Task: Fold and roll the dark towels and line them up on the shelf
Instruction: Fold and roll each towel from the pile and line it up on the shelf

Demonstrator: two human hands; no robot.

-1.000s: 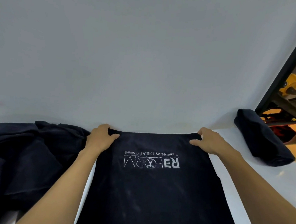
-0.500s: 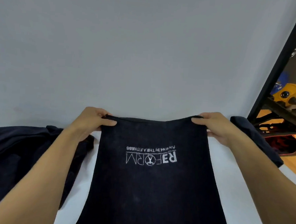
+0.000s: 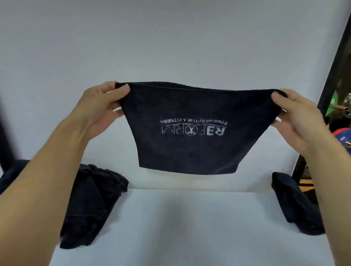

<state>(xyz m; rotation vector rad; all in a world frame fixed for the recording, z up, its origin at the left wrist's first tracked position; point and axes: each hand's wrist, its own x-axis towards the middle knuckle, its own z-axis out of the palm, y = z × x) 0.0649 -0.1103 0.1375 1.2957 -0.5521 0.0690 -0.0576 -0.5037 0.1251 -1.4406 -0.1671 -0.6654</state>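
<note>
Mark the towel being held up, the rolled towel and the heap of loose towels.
held towel (image 3: 190,152): head view, plain cloth below the logo.
rolled towel (image 3: 294,203): head view, middle of the roll's side.
loose towel heap (image 3: 95,200): head view, crumpled folds at its middle.

The held dark towel (image 3: 190,146) reads, upside down, "REFORM" and "Powered by THE A FITNESS".
</note>
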